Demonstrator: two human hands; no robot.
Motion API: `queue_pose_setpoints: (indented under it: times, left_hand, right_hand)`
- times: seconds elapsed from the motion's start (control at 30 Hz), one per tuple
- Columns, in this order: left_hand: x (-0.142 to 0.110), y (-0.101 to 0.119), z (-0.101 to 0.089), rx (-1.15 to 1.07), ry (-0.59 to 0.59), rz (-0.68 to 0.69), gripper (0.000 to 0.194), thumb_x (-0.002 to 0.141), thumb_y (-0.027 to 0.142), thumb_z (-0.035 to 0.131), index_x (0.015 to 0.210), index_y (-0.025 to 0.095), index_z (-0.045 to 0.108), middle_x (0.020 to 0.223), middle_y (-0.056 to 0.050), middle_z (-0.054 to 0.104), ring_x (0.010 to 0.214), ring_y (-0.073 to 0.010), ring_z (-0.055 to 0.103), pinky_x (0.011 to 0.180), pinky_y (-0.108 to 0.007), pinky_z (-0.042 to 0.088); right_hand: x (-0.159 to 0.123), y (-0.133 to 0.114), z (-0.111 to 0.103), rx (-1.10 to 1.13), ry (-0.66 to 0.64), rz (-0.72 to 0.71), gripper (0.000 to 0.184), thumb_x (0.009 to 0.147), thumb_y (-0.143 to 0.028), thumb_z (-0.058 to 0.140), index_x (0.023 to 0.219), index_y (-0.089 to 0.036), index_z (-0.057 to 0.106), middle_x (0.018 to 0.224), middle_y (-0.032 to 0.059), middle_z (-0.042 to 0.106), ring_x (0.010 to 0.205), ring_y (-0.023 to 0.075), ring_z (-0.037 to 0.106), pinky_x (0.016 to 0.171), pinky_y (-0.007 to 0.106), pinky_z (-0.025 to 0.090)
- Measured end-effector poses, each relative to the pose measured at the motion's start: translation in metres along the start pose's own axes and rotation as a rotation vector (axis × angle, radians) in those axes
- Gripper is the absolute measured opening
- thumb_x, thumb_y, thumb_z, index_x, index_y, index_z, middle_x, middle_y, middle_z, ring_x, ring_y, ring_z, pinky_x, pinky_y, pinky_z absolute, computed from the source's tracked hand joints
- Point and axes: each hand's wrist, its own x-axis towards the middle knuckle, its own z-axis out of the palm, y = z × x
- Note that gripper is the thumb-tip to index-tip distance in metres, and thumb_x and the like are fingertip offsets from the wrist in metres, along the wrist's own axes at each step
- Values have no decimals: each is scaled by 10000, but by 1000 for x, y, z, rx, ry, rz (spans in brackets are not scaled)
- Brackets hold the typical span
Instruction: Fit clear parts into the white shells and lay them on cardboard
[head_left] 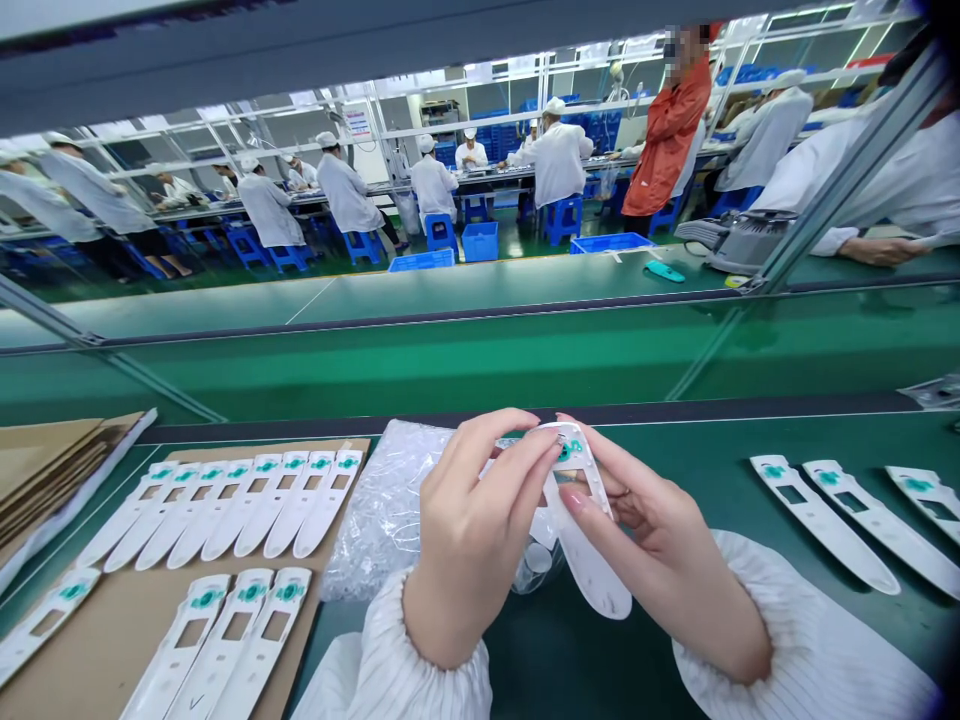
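Both my hands hold one long white plastic cover (592, 560) with a teal button patch and a rectangular window, tilted over the green bench. My left hand (472, 530) pinches its top end with thumb and fingertips. My right hand (660, 560) cradles it from the right, fingers curled round its edge. Just behind my hands lies a clear plastic bag of small parts (382, 500).
Two rows of matching white covers (240, 500) lie on a brown cardboard sheet (112, 620) at the left. Three more covers (825, 515) rest on the green bench at the right. Stacked cardboard (45, 465) sits far left. Workers in white coats sit beyond.
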Motion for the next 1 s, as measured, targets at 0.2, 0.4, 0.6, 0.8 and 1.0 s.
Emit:
queue_pose_setpoints:
  times: [0.2,0.4,0.6,0.8,1.0]
  left_hand:
    - [4,-4,2,-139,0,-50,125,893,54,709,972,151,705,982,-43,732,885,-117,703,787,-222,593]
    - [1,-9,5,-92,6,17,126,893,29,695,985,111,716,1000,-78,746,902,-127,714,826,-222,596]
    - [-3,-6,7,-71,-12,42,177,896,3,662,1038,81,732,1066,-121,751,971,-149,718,900,-244,596]
    - [4,0,3,-643,-146,-545,105,919,195,700,1004,228,752,1118,-42,749,960,-154,748,600,-147,622]
    - [6,5,-1,-879,-286,-761,151,938,276,693,1059,242,778,989,-7,819,885,-124,775,772,-130,619]
  right_hand:
    - [-1,0,0,-105,-2,4,559,1068,-220,523,1537,-500,408,773,-53,561,680,105,512,613,159,498]
    - [0,3,1,-91,2,-17,548,1067,-236,523,1517,-531,422,738,-53,501,662,106,470,564,152,449]
    - [0,1,1,-23,10,12,506,1067,-250,547,1491,-513,464,742,-60,542,706,104,564,595,152,475]
    - [2,-6,-3,5,49,28,292,1084,-310,549,1364,-385,578,727,-66,641,646,101,610,579,162,477]
    - [0,-8,-4,-192,97,-96,331,1086,-283,522,1403,-373,557,626,-78,547,604,110,585,569,182,471]
